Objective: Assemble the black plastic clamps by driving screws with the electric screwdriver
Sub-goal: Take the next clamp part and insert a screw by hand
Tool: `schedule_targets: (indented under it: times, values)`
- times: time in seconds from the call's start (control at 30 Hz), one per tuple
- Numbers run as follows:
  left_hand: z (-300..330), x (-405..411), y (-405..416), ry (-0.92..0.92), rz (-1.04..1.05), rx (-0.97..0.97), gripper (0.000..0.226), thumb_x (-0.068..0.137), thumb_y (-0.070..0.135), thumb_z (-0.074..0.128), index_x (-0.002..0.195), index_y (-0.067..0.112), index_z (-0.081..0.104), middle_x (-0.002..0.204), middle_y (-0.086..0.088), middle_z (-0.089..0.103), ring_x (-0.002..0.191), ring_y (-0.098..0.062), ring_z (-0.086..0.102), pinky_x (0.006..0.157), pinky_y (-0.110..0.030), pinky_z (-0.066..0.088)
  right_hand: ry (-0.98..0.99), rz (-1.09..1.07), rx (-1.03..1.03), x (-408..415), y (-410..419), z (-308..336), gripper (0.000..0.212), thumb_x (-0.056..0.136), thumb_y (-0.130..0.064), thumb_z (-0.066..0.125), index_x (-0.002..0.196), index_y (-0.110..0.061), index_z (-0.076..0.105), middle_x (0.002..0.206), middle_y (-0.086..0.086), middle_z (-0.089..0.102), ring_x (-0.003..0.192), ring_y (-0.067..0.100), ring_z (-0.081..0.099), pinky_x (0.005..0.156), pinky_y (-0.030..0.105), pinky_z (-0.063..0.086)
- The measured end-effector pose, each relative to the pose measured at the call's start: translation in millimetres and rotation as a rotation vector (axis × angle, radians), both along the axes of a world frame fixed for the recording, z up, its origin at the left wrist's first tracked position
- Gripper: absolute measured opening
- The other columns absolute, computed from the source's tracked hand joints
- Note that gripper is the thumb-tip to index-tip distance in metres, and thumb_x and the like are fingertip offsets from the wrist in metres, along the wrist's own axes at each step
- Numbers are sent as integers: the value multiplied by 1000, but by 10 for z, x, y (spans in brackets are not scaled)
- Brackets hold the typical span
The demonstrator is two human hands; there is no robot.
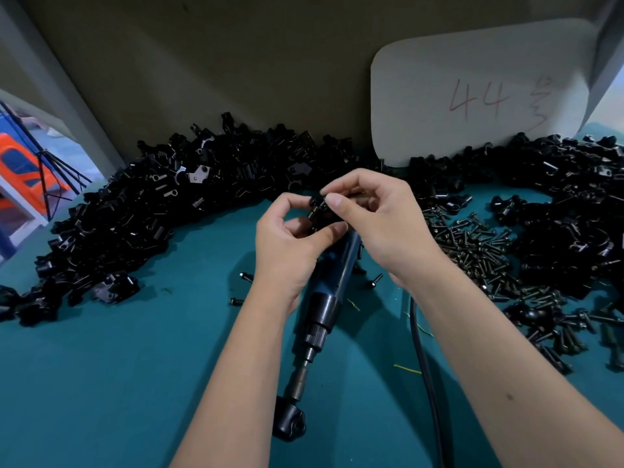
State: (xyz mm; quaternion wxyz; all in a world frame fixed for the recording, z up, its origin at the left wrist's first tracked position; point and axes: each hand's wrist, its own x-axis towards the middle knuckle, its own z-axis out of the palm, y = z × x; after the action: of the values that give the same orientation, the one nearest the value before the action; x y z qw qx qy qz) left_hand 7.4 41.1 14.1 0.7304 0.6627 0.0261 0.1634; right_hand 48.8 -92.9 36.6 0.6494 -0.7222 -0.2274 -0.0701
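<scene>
Glossy black plastic clamps (141, 211), dull metal screws (479, 251), matt teal table mat (101, 383), matt white card (472, 96)

Heaped black clamps (141, 211) in a long bank left of and beyond the left hand (287, 248), rising to the back wall (236, 62); no bare way through there. More clamps (557, 204) piled right of the right hand (378, 217), with loose screws (472, 251) strewn just beside that wrist. Under both hands, the screwdriver (324, 298), lying lengthwise between the forearms, one clamp (288, 422) at its tip. Cable (425, 366) trailing beneath the right forearm. A few stray screws (236, 301) near the left wrist. Bare green mat (118, 383) left of the left forearm, wide and open toward the near edge. White board (472, 96) leaning upright beyond the right hand.
</scene>
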Motion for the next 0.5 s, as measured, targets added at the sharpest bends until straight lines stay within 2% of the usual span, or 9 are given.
schedule_targets:
  times: [0.07, 0.13, 0.17, 0.3, 0.37, 0.43, 0.5]
  values:
    - [1, 3, 35, -13, -1, 63, 35, 77, 3, 88, 96, 19, 63, 84, -12, 79, 77, -30, 77, 66, -37, 62, -54, -2, -91, 10, -35, 9, 12, 96, -13, 71, 91, -23, 74, 88, -8, 74, 86, 13, 66, 79, 20, 51]
    - [16, 4, 57, -18, -25, 91, 36, 76, 2, 88, 96, 19, 63, 86, -13, 79, 82, -35, 77, 75, -46, 64, -111, 8, -190, 27, -89, 21, 8, 98, -16, 69, 93, -22, 71, 89, -10, 71, 89, 4, 64, 82, 17, 48]
    - [26, -2, 64, -14, -47, 91, 36, 76, 0, 87, 97, 17, 63, 86, -14, 79, 83, -35, 77, 76, -46, 64, -145, 18, -231, 30, -114, 30, 6, 99, -16, 68, 95, -20, 69, 91, -9, 69, 90, 4, 63, 81, 16, 47]
    - [74, -35, 117, 8, -163, 30, 34, 78, -6, 82, 100, 11, 64, 81, -12, 78, 76, -23, 76, 69, -29, 59, -251, 53, -393, 16, -168, 71, 12, 104, -24, 59, 98, -14, 62, 94, -3, 61, 88, 7, 55, 77, 14, 41]
    - [95, -39, 148, 27, -199, 6, 29, 81, 0, 81, 103, 11, 65, 83, -13, 78, 77, -22, 75, 72, -28, 59, -271, 40, -438, 10, -169, 92, 11, 105, -22, 56, 98, -14, 60, 94, -1, 59, 88, 9, 52, 76, 15, 38]
    - [95, -29, 167, 25, -179, -59, 21, 86, 5, 77, 103, 11, 69, 82, -8, 77, 76, -19, 74, 72, -25, 59, -242, 30, -433, 3, -166, 111, 12, 106, -21, 54, 97, -15, 58, 93, 0, 58, 86, 9, 50, 74, 16, 37]
    - [89, -21, 184, -4, -128, -55, 17, 89, 0, 73, 102, 11, 72, 82, -1, 76, 77, -11, 72, 70, -19, 57, -227, 32, -453, -4, -159, 115, 17, 107, -23, 52, 92, -16, 55, 90, 2, 56, 83, 10, 47, 72, 17, 36]
